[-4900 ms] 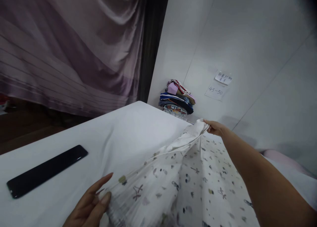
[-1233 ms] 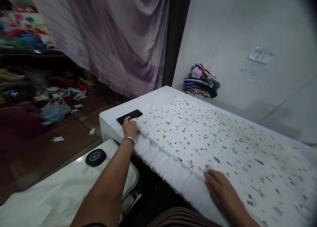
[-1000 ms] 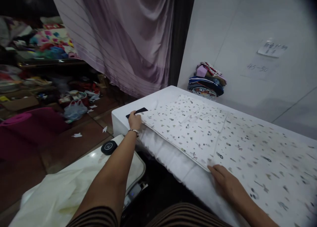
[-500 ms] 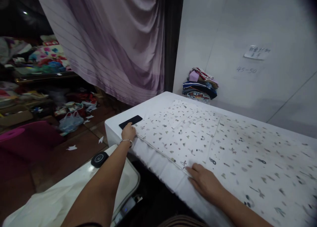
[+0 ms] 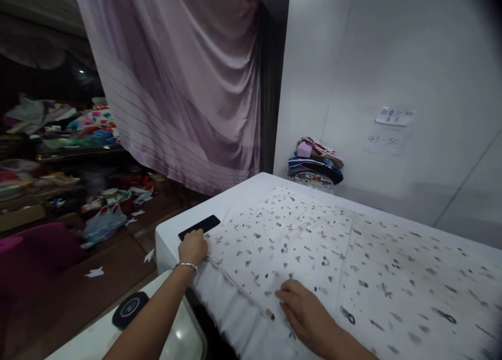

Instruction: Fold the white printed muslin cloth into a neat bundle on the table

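A white printed cloth (image 5: 298, 255) with small scattered motifs lies spread over a white-covered table (image 5: 243, 192). My left hand (image 5: 193, 246), wearing a bracelet, is curled closed at the cloth's near left corner; its fingertips are partly hidden. Just beyond that hand lies a black phone (image 5: 207, 224), very close to the knuckles. My right hand (image 5: 304, 313) rests on the cloth just inside its near edge, fingers extended and lying along the surface. A seam or fold runs across the cloth to the right of the middle.
A folded fabric pile (image 5: 316, 164) stands by the grey wall, which bears paper notes (image 5: 394, 116). A purple curtain (image 5: 188, 98) hangs behind the table. At lower left is a white machine top (image 5: 172, 328) with a round black object (image 5: 129, 308). Clutter and scraps cover the floor.
The view has tilted upward, so things sit lower in the picture. My right hand has moved left and inward over the cloth. My left hand stays at the corner by the phone.
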A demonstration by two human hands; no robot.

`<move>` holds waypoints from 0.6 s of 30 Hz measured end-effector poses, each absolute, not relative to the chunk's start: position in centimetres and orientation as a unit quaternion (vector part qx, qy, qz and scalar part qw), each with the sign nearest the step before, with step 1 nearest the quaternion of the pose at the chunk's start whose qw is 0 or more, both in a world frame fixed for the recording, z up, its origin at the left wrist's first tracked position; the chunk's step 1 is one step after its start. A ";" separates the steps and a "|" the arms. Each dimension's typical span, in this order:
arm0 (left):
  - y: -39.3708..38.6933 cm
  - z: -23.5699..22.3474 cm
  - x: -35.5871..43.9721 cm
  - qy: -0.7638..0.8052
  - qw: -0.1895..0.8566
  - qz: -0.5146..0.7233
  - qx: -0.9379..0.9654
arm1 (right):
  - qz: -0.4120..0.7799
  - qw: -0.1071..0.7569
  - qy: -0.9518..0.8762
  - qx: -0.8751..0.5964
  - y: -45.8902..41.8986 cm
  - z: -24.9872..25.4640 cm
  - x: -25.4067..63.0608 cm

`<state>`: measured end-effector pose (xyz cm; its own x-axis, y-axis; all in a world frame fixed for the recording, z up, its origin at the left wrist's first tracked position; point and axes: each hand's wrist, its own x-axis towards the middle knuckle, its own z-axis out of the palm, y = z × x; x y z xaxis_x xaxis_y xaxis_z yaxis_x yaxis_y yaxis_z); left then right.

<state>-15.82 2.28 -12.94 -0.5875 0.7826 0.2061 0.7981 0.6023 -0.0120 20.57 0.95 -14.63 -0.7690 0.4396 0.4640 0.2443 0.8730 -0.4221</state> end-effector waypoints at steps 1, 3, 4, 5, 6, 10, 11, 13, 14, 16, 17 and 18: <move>2.8 -12.7 -15.5 -0.881 0.110 -0.036 -0.459 | 0.156 0.292 -0.924 -0.190 1.7 -15.2 20.8; 4.7 -12.2 -14.7 -0.862 0.109 -0.051 -0.493 | 0.107 0.293 -0.937 -0.157 2.8 -17.2 20.7; 6.0 -12.0 -14.2 -0.853 0.096 -0.063 -0.509 | 0.080 0.286 -0.947 -0.124 3.2 -18.3 20.5; 7.6 -11.8 -13.7 -0.845 0.080 -0.073 -0.523 | 0.061 0.274 -0.955 -0.097 3.5 -19.3 20.2; 9.3 -11.7 -13.3 -0.840 0.067 -0.079 -0.533 | 0.048 0.264 -0.960 -0.078 3.7 -19.9 19.9; 16.7 -12.2 -12.1 -0.832 0.030 -0.069 -0.550 | 0.012 0.277 -0.950 -0.142 5.4 -18.8 21.0; 18.5 -12.5 -11.9 -0.832 0.020 -0.065 -0.551 | -0.005 0.282 -0.943 -0.178 6.2 -18.2 22.1; 21.6 -13.2 -11.6 -0.831 0.003 -0.059 -0.553 | -0.046 0.278 -0.924 -0.257 8.2 -17.6 25.1; 23.0 -13.5 -11.4 -0.831 -0.004 -0.058 -0.553 | -0.071 0.276 -0.911 -0.298 9.2 -17.9 27.0; 25.5 -14.1 -10.9 -0.831 -0.015 -0.059 -0.553 | -0.109 0.279 -0.881 -0.366 11.1 -19.5 30.7; 26.6 -14.3 -10.6 -0.831 -0.021 -0.061 -0.553 | -0.111 0.275 -0.871 -0.392 11.8 -20.7 32.4; 27.6 -14.4 -10.4 -0.831 -0.028 -0.064 -0.552 | -0.102 0.277 -0.864 -0.408 12.3 -22.0 33.9</move>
